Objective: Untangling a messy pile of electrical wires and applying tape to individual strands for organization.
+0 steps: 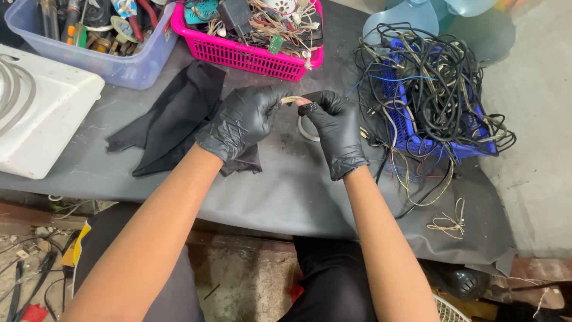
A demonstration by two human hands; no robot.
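Observation:
Both my hands wear black gloves and meet above a dark table cover. My left hand and my right hand pinch the two ends of a short pale cable between their fingertips. A loop of the same pale cable hangs or lies below, partly hidden behind my right hand. A black cloth lies on the table just left of my left hand.
A blue basket heaped with tangled wires sits to the right. A pink basket of cables and parts and a clear bin of tools stand at the back. A white appliance lies left. Loose pale wire rests near the front right.

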